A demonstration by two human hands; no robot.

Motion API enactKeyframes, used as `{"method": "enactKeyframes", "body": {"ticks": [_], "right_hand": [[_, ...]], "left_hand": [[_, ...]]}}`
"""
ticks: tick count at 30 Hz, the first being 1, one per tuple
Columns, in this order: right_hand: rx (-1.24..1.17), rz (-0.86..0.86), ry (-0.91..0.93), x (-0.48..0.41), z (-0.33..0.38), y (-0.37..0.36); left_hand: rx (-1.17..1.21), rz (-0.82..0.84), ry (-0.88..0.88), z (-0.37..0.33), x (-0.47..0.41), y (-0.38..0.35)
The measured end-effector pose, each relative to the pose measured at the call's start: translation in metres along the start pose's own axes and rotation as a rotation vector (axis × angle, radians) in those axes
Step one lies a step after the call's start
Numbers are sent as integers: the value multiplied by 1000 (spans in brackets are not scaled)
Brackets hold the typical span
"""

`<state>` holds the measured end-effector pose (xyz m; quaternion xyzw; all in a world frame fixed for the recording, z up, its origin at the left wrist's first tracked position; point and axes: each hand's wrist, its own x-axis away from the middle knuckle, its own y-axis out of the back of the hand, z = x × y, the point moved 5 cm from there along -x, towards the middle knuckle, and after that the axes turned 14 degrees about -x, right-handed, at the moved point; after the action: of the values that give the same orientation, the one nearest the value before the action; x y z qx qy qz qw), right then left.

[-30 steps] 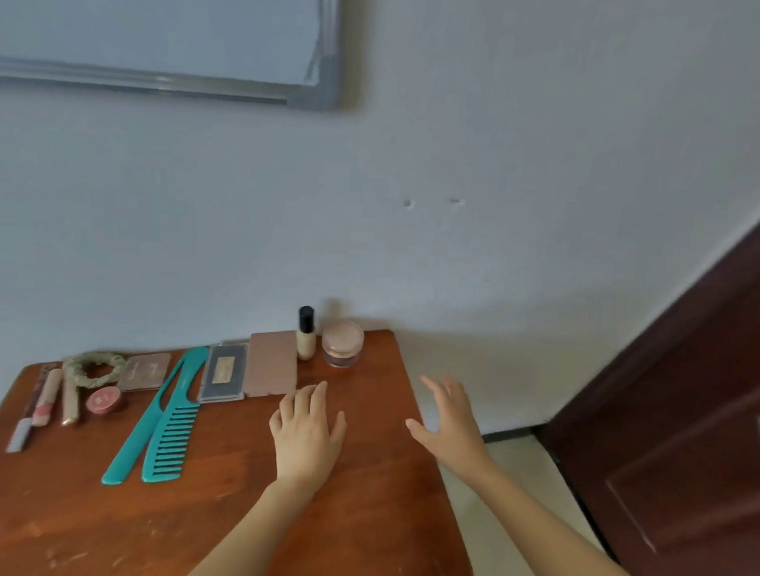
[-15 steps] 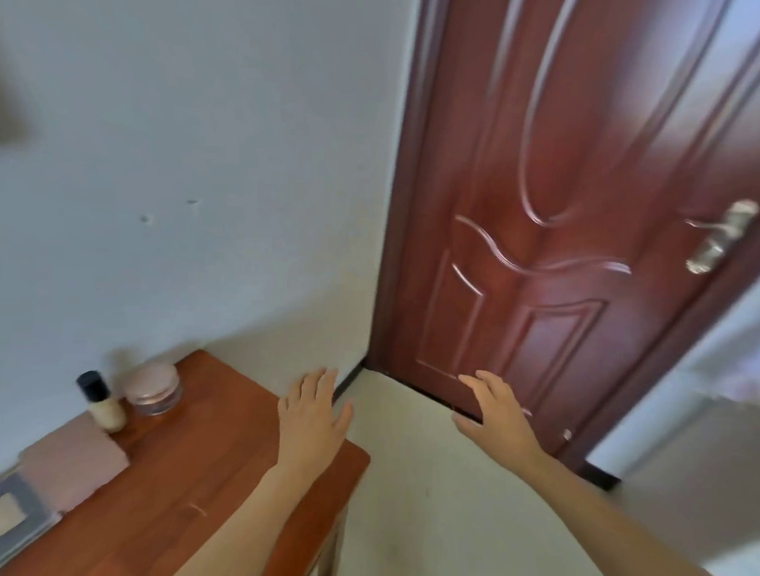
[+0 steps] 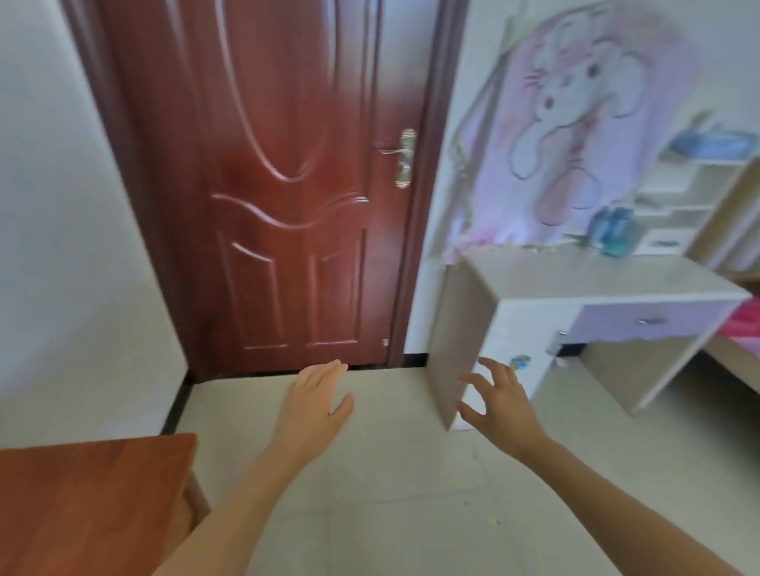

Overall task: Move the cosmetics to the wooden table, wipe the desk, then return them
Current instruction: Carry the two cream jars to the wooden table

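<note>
Both arms reach forward over the pale tiled floor [image 3: 384, 494], and neither hand holds anything; the left hand [image 3: 318, 400] sits in the lower middle of the frame, palm down, fingers straight and close together, thumb out to the side; the right hand [image 3: 501, 404] is a little right of it, its fingers spread and slightly bent, like a hand ready to take hold. In the picture the right hand lies just beside the lower end of the desk's near side panel; whether it touches the panel I cannot tell.

The wooden table [image 3: 82, 501] shows only as a reddish-brown corner in the lower left of the frame, below and to the left of the left forearm, well apart from both hands. The desk [image 3: 585, 273], pale-topped, stands at the middle right, against the far wall; a lilac drawer [image 3: 644, 320] with a small handle runs under its front edge; at the back of its top stand some blue-green bottles [image 3: 613, 233], too blurred for me to say what they are.

A dark red panelled door [image 3: 287, 177] fills the upper middle, shut, its metal handle [image 3: 402, 157] on the right side; a white wall [image 3: 50, 190] takes the left. Above the desk hangs a pink and lilac cloth [image 3: 582, 122] with a cartoon rabbit; pale shelves [image 3: 692, 186] stand to the right of it; a bed with red bedding [image 3: 751, 326] shows at the right edge.
</note>
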<state>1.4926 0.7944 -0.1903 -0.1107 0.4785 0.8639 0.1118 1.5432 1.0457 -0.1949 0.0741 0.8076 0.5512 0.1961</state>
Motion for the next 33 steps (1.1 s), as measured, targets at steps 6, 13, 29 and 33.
{"method": "enactKeyframes", "body": {"ticks": [6, 13, 29, 33], "right_hand": [[97, -184, -69, 76, -79, 123], [182, -307, -180, 183, -177, 253], [142, -482, -147, 141, -276, 375], [185, -482, -116, 86, -307, 406]], "left_hand": [[53, -28, -255, -146, -11, -14], [309, -14, -330, -319, 1, -46], [322, -61, -412, -461, -99, -84], [328, -133, -387, -473, -167, -87]]}}
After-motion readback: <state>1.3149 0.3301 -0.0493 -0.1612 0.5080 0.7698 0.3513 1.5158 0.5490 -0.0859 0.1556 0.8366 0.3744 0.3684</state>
